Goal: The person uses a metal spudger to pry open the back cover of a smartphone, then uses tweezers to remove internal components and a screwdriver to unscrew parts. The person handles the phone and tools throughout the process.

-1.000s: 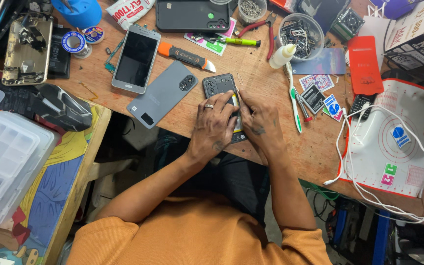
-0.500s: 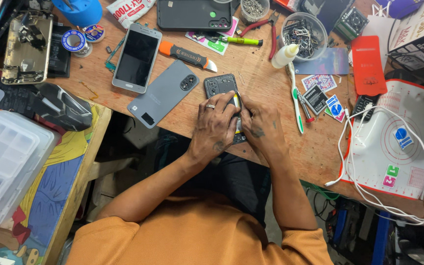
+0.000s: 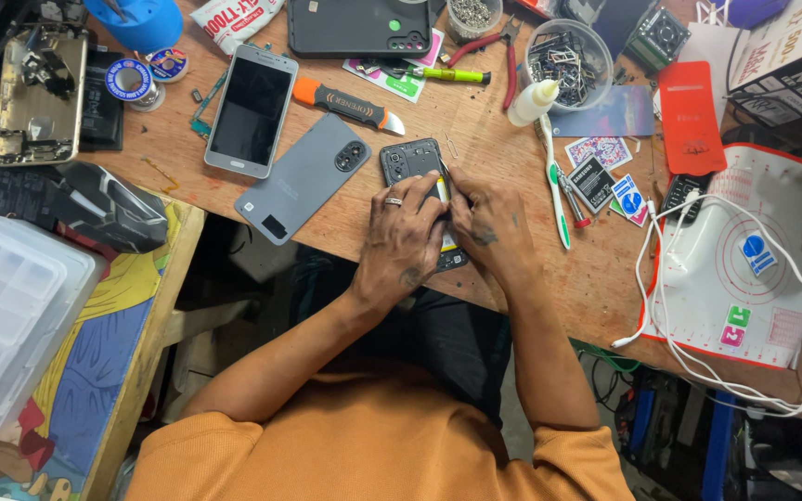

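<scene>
Opened phone (image 3: 412,163) flat on surface (image 3: 512,278), back cover off, insides bared; disassembly under way, lower half hidden beneath hands. Left hand (image 3: 403,237) curled over phone, fingers pressing its body down. Right hand (image 3: 492,223) pinched shut on thin tool (image 3: 445,176), tip at phone's right edge. Left of phone: grey phone (image 3: 303,176), face down. Above phone: orange knife (image 3: 347,104). Right of phone: toothbrush (image 3: 554,186).
</scene>
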